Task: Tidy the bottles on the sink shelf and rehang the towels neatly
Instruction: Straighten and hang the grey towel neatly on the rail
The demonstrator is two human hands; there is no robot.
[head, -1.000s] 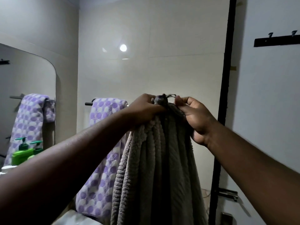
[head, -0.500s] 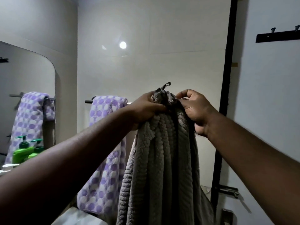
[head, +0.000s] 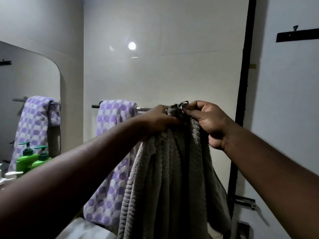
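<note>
Grey ribbed fabric towel [head: 169, 178] rehang: left hand [head: 158, 120], right hand [head: 209, 121] clenched round bunched top; next, drape evenly over chrome wall rail [head: 144, 109].

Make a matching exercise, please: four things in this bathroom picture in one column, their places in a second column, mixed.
1 grey towel; 2 purple dotted towel; 3 green pump bottle; 4 black hook strip
A high on the right wall; B draped over the metal rail; C gripped by the left hand and the right hand; D low left, by the mirror
Pairs: 1-C, 2-B, 3-D, 4-A
</note>
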